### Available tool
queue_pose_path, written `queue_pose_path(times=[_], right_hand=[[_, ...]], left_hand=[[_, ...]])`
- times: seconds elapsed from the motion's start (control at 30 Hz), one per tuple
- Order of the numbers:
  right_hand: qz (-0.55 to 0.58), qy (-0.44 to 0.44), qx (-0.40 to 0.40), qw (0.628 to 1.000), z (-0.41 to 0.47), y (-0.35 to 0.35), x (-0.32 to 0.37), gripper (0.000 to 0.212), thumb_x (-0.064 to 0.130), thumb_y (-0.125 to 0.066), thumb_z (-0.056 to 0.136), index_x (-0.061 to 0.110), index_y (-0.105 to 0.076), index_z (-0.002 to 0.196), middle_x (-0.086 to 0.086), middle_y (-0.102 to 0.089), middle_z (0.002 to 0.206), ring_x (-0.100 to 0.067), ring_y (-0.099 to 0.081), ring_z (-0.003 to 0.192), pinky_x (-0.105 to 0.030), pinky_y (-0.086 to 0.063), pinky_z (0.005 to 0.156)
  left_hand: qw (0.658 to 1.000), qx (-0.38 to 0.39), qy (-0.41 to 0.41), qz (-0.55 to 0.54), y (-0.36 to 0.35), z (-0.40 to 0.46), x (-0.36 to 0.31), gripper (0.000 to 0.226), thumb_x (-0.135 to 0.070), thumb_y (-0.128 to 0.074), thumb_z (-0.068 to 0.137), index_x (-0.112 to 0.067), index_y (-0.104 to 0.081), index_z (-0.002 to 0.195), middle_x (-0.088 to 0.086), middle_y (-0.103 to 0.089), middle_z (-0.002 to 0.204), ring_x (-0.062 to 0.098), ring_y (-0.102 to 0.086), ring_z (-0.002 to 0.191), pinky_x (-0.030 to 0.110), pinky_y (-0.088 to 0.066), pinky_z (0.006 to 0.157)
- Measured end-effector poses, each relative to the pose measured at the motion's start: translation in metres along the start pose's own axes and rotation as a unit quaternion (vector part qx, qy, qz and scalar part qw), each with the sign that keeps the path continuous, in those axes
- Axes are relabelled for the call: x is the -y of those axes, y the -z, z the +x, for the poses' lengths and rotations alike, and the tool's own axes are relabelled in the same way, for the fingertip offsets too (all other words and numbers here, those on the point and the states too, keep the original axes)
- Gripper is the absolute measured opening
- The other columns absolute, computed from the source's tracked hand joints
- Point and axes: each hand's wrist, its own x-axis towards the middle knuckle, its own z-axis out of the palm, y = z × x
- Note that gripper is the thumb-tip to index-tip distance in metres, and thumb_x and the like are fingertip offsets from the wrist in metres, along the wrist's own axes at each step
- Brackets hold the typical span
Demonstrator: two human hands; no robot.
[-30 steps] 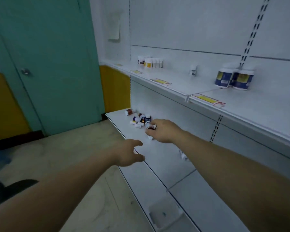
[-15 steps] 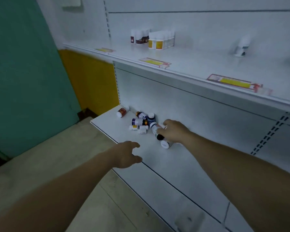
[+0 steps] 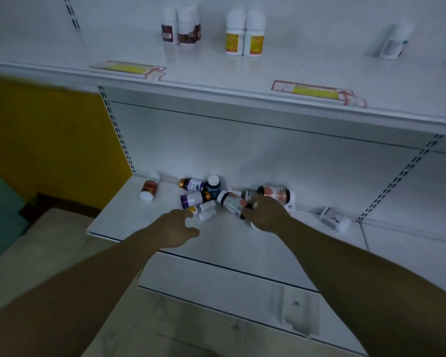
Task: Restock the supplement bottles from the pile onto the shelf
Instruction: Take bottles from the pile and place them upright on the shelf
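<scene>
Head view. The pile (image 3: 211, 195) of supplement bottles lay on the lower shelf (image 3: 144, 215), against the back panel, near the shelf's left end. Most bottles in it lay on their sides; one dark bottle with a white cap (image 3: 213, 185) stood upright at the back. A red-labelled bottle (image 3: 150, 190) lay apart to the left of the pile, and a white bottle (image 3: 335, 219) lay on its side well to the right.

The right hand (image 3: 267, 213) rested at the right edge of the pile. Its grip was closed, fingers curled round a black-capped bottle (image 3: 232, 202) lying on its side. A second black-capped bottle with an orange label (image 3: 276, 193) lay just behind the hand.

The left hand (image 3: 175, 229) hovered at the near edge of the pile. Its grip was open, fingers loosely extended, holding nothing. The fingertips were just beside a small yellow-capped bottle (image 3: 192, 209) and a small white bottle (image 3: 207, 211); contact could not be determined.

The upper shelf (image 3: 216, 73) carried upright stock at the back: brown-labelled bottles (image 3: 180, 28) on the left, yellow-labelled bottles (image 3: 245, 34) beside them, and one blurred white bottle (image 3: 393, 42) well to the right. Two price tags (image 3: 129, 68) sat along its front edge.
</scene>
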Motion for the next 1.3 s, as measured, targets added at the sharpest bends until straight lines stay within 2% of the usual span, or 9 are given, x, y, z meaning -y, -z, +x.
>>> queue_pose_path(times=[0.17,0.3,0.47,0.57,0.8,1.0,1.07,1.13,1.3], right_hand=[[-0.007,-0.045,0.007,0.999,0.060,-0.021,0.001,0.047,0.041,-0.053,0.090,0.012,-0.050,0.127,-0.011,-0.058,0.121,-0.026,-0.056,0.102,-0.032,-0.043,0.081],[-0.056,-0.057,0.027,0.996,0.099,-0.054,-0.004,0.053,0.043,-0.055,0.090,0.012,-0.046,0.133,-0.012,-0.052,0.132,-0.029,-0.049,0.119,-0.035,-0.037,0.096],[-0.170,-0.039,0.012,0.985,0.120,-0.096,-0.019,0.080,0.048,-0.054,0.089,0.015,-0.013,0.150,-0.015,-0.021,0.155,-0.034,-0.028,0.137,-0.043,-0.029,0.109],[-0.226,-0.072,-0.001,0.971,0.124,-0.114,-0.022,0.090,0.052,-0.053,0.088,0.012,-0.002,0.151,-0.013,-0.008,0.158,-0.034,-0.019,0.141,-0.045,-0.025,0.110],[-0.228,-0.107,-0.071,0.965,0.127,-0.130,-0.018,0.069,0.036,-0.059,0.087,0.013,-0.025,0.142,-0.014,-0.040,0.139,-0.033,-0.038,0.126,-0.042,-0.035,0.104],[0.019,-0.151,-0.151,0.977,0.101,-0.107,0.001,0.055,0.039,-0.054,0.087,0.017,-0.041,0.135,-0.009,-0.055,0.127,-0.030,-0.052,0.115,-0.043,-0.044,0.097],[0.238,-0.185,-0.161,0.940,0.083,-0.095,0.018,0.045,0.035,-0.057,0.086,0.018,-0.049,0.127,-0.004,-0.063,0.111,-0.024,-0.062,0.098,-0.039,-0.052,0.083],[0.429,-0.210,-0.140,0.867,0.062,-0.082,0.037,0.031,0.029,-0.057,0.088,0.016,-0.056,0.116,-0.002,-0.065,0.096,-0.019,-0.066,0.084,-0.029,-0.052,0.067],[0.687,-0.202,-0.097,0.691,0.000,-0.058,0.082,0.022,0.025,-0.052,0.090,0.013,-0.060,0.107,-0.015,-0.070,0.096,-0.027,-0.066,0.088,-0.036,-0.053,0.068]], left_hand=[[0.999,-0.032,-0.035,0.003,0.008,0.070,0.025,0.040,-0.033,-0.064,0.084,-0.016,-0.058,0.120,0.008,-0.059,0.122,0.024,-0.057,0.104,0.026,-0.042,0.083],[0.997,-0.051,-0.051,0.010,0.006,0.125,0.048,0.043,-0.034,-0.062,0.086,-0.014,-0.055,0.124,0.010,-0.057,0.123,0.025,-0.056,0.106,0.029,-0.043,0.086],[0.997,-0.057,-0.046,-0.028,-0.009,0.184,0.069,0.049,-0.029,-0.050,0.094,-0.014,-0.039,0.140,0.015,-0.045,0.138,0.029,-0.049,0.118,0.034,-0.039,0.098],[0.997,-0.050,-0.051,-0.033,-0.023,0.203,0.081,0.048,-0.028,-0.050,0.095,-0.012,-0.038,0.140,0.013,-0.044,0.140,0.028,-0.048,0.120,0.029,-0.035,0.093],[0.992,-0.084,-0.074,-0.053,-0.032,0.223,0.100,0.035,-0.011,-0.058,0.089,-0.011,-0.044,0.121,0.012,-0.059,0.112,0.023,-0.057,0.093,0.032,-0.047,0.081],[0.972,-0.131,-0.040,-0.191,-0.013,0.198,0.097,0.034,-0.008,-0.049,0.094,-0.008,-0.045,0.127,0.012,-0.055,0.118,0.022,-0.055,0.093,0.029,-0.048,0.075],[0.942,-0.118,-0.003,-0.316,0.001,0.175,0.095,0.038,-0.009,-0.048,0.094,-0.011,-0.044,0.131,0.012,-0.055,0.119,0.025,-0.057,0.096,0.034,-0.051,0.079],[0.858,-0.044,0.020,-0.512,0.015,0.143,0.089,0.038,-0.004,-0.048,0.094,-0.014,-0.046,0.131,0.012,-0.057,0.117,0.028,-0.061,0.096,0.037,-0.055,0.074],[0.684,0.049,-0.019,-0.728,0.048,0.049,0.068,0.022,-0.006,-0.048,0.093,-0.010,-0.061,0.111,0.014,-0.072,0.091,0.029,-0.070,0.078,0.037,-0.057,0.063]])
